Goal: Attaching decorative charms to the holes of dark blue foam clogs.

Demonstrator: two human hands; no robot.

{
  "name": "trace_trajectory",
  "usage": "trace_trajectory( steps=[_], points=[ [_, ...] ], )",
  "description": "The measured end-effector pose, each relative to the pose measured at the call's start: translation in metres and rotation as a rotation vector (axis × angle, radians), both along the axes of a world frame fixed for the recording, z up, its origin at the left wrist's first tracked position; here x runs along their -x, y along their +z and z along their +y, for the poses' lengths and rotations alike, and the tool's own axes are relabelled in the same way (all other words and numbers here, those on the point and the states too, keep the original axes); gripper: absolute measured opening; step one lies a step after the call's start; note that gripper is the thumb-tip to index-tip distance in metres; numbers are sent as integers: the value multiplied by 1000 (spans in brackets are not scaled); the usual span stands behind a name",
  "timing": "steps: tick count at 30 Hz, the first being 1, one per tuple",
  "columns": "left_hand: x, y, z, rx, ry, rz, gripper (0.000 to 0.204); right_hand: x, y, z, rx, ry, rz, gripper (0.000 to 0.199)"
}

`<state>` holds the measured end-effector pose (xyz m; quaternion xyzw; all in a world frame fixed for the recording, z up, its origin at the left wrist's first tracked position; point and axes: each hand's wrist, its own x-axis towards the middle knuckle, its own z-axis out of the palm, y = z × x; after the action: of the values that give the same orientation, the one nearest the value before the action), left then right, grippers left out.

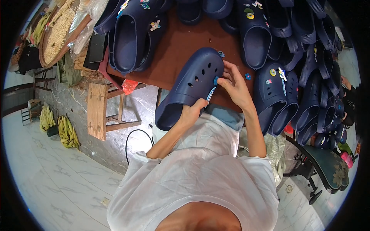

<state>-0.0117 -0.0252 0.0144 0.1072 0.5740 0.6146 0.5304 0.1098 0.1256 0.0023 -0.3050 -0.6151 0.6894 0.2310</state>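
A navy blue clog (179, 82) with round vent holes is held tilted above my lap, at the table's near edge. My left hand (191, 112) grips its side by the opening, with the fingers inside and the thumb on the outer face. My right hand (237, 86) is closed at the clog's right side, its thumb against a small blue shoe charm (216, 81) at one of the holes. Just below that charm, a white-and-blue charm (211, 93) sits along the clog's edge. Two loose charms lie on the table: a blue flower (248, 76) and a dark blue one (221, 54) near the toe.
Many navy clogs, several with charms, are piled on the brown table (175, 42), including a clog (129, 42) at left and decorated clogs (269, 86) at right. A phone (97, 48) lies at the left edge. A wooden stool (98, 109) and office chair (323, 161) stand nearby.
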Motion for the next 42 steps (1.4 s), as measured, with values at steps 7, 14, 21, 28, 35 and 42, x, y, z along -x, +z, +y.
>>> trace_trajectory(
  steps=[7,14,21,28,35,42],
  points=[
    [2,5,1,2,-70,30,33,3,0,-9,-87,-28,-60,61],
    [9,-19,0,-86,15,-80,32,6,-12,-9,34,-63,6,63],
    [30,-21,5,-67,114,-366,38,18,-31,-29,-6,-191,-60,64],
    [35,-14,14,-26,178,-462,26,0,-12,-16,-426,-266,-263,31],
    [37,-17,14,-98,159,-477,35,-8,-23,0,-729,-312,-523,22],
    [45,-9,17,-168,229,-553,48,3,-23,1,-932,-324,-654,18]
  ],
)
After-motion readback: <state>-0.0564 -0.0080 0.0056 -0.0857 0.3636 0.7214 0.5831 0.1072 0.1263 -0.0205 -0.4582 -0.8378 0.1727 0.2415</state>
